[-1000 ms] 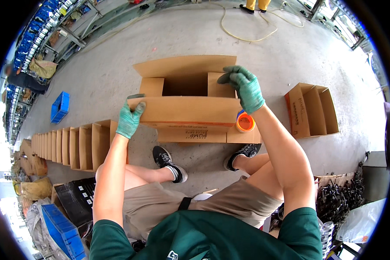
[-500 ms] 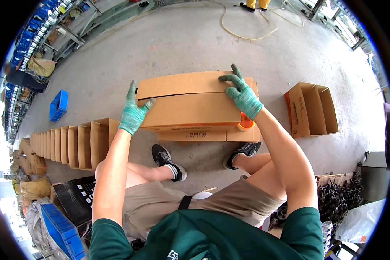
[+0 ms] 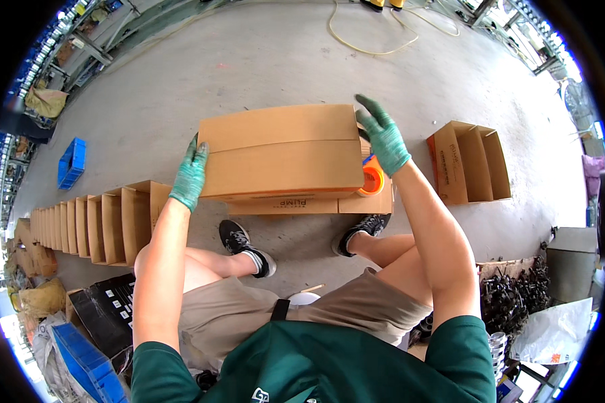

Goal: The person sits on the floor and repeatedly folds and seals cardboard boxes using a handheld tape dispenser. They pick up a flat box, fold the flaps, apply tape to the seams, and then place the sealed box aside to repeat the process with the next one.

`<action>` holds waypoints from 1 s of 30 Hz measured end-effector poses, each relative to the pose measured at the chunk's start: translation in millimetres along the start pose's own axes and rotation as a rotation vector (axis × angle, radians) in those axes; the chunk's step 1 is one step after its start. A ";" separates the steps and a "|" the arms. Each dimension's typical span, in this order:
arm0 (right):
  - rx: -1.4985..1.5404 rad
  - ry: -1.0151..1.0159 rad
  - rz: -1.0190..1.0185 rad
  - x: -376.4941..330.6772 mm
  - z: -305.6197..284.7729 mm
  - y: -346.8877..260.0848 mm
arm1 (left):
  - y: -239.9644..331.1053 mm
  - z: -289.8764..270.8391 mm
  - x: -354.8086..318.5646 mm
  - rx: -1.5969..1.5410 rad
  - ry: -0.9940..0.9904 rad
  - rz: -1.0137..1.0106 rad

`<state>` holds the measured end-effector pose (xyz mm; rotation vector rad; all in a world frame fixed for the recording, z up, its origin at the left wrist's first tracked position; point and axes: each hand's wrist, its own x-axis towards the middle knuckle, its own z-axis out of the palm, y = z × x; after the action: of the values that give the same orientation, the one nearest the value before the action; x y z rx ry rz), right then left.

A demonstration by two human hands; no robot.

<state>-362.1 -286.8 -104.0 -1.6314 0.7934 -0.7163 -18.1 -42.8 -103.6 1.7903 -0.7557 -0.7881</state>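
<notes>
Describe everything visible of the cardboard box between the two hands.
The cardboard box is brown and oblong, its long side running left to right. Its two long top flaps are folded down, meeting at a narrow seam with no tape visible across it. It sits above a printed carton, beside a round orange item. The left hand is against its left end; the right hand is by its far right corner, contact unclear.

A factory workshop spreads around us: scuffed concrete floor (image 3: 275,70), metal racks (image 3: 94,49) along the far sides, a long row of open cardboard cartons (image 3: 116,228), a blue plastic crate (image 3: 72,163), a pale looping hose (image 3: 375,53) and a heap of dark parts (image 3: 506,297).
</notes>
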 end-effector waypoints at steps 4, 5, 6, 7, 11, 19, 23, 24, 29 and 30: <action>-0.919 -0.374 0.177 -8.9 -25.3 37.1 | 5.5 0.9 -4.1 -0.055 -0.019 0.005; -1.108 -0.546 0.159 -19.4 -21.7 46.0 | 6.6 1.2 -4.4 -0.053 -0.014 0.015; -1.110 -0.655 0.211 -32.9 -13.5 52.4 | 8.3 2.1 -4.6 -0.050 -0.012 0.027; -1.094 -0.650 0.197 -42.1 -7.9 64.0 | 9.0 2.6 -4.7 -0.045 -0.010 0.039; -1.137 -0.438 0.276 -56.2 21.3 63.7 | 9.6 -8.3 -6.0 0.084 0.028 0.032; 0.059 0.243 0.104 14.9 -41.4 -3.9 | 12.2 -6.1 -3.0 0.102 0.041 0.030; 0.253 0.120 -0.234 22.3 -56.4 -88.4 | 8.7 -0.1 1.2 0.215 0.045 0.052; 0.284 0.095 -0.252 20.9 -43.0 -101.4 | 6.2 3.7 3.6 0.227 0.040 0.062; 0.166 -0.260 -0.106 23.7 15.0 -115.4 | 3.2 4.3 5.3 0.288 0.034 0.120; 0.129 -0.346 -0.083 25.3 21.5 -113.6 | 3.0 3.6 4.7 0.315 0.043 0.138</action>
<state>-315.8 -278.6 4.7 -1.6199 0.4242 -0.5114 -18.5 -49.4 -102.6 2.0003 -1.0068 -0.5607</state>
